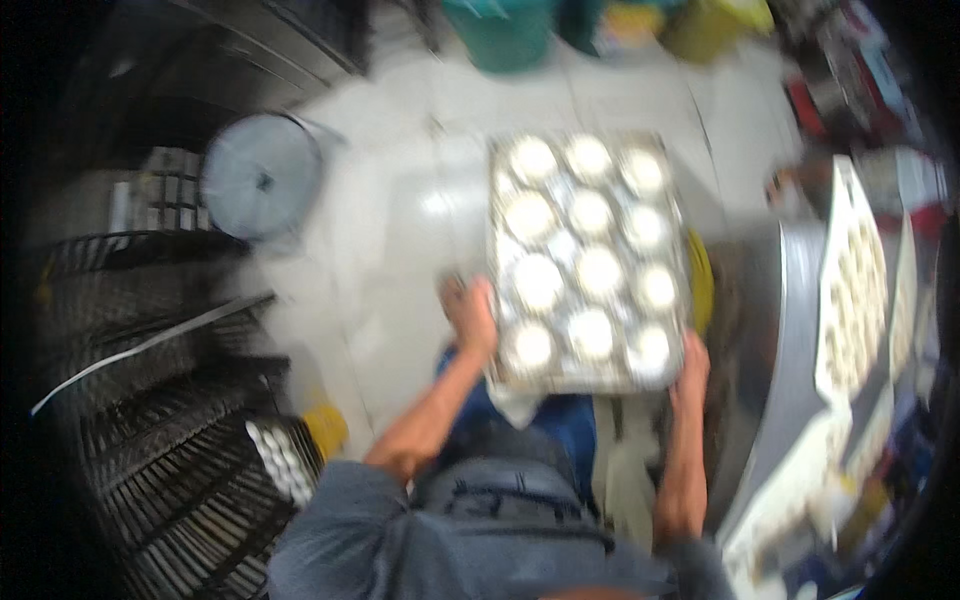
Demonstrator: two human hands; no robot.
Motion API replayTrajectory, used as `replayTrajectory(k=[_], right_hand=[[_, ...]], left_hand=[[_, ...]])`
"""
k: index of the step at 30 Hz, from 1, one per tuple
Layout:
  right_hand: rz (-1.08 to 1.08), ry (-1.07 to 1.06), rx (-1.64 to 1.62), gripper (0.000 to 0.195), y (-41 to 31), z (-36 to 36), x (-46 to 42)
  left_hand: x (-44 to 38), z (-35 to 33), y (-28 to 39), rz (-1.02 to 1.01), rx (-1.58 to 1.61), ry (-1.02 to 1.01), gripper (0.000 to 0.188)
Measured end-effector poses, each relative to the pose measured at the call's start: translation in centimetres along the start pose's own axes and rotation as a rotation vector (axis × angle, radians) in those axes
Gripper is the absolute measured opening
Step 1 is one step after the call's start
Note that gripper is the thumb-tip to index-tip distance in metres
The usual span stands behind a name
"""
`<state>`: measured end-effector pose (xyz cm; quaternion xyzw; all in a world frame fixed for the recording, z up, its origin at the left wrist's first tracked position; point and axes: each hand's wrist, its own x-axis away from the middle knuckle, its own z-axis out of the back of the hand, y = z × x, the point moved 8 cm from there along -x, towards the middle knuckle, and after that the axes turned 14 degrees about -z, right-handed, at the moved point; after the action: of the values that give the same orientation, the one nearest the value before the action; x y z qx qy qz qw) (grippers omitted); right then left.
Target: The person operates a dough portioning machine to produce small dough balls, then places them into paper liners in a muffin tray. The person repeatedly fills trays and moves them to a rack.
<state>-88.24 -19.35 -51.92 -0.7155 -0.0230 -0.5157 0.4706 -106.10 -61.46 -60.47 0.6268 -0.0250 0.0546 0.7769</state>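
Note:
A metal baking tray is held out before me above the tiled floor. Several round, pale pieces, apparently dough, sit on it in rows. My left hand grips the tray's left edge near the front corner. On the opposite edge, also towards the front, my right hand has hold of it. The fingers of both hands are partly hidden by the tray, and the picture is blurred by motion.
Dark metal racks stand at my left, one bearing a tray of pale pieces. A round grey lid or container top lies beyond. At right is a steel table with white boards. A green bucket stands ahead.

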Motion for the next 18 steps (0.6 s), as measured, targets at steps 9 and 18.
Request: replayTrajectory(k=[9,18], right_hand=[[0.297,-0.236,0.056,0.024,-11.4,-32.1,12.6],[0.419,-0.574,0.175,0.028,-30.3,-63.9,20.4]], left_hand=[[-19.8,26.2,25.2,-0.061,0.169,0.037,0.03],[-41.4,44.9,39.9,-0.269,0.255,0.122,0.034]])
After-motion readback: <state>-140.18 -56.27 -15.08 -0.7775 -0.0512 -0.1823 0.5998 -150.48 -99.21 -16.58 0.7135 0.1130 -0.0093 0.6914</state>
